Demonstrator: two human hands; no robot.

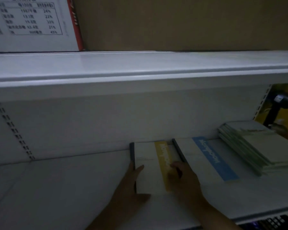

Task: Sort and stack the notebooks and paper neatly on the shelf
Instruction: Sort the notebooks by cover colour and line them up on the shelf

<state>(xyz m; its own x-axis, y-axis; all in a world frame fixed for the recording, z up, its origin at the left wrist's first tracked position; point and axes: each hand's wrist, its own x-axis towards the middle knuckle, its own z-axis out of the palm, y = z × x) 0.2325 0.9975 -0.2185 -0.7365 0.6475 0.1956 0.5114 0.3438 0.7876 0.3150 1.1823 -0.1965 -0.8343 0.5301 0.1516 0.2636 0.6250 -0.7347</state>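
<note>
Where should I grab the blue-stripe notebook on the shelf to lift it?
Pinch the blue-stripe notebook at its near short edge, from the front of the shelf. It lies flat; the yellow-stripe notebook and right hand crowd its spine side, and the green-edged stack sits close on its right.

Upper shelf board [140, 63]: white carton [32, 22] at left, with a printed table of figures and percentages on its face, a barcode at far left and a red side panel. Just beside it, a plain brown cardboard box [181, 22] fills the rest of the board. Far right, past the slotted upright [263, 103]: black stand-like object [279, 103] against yellow, type unclear. Bottom right corner: dark device with rows of keys [269, 221], partly cut off.
</note>
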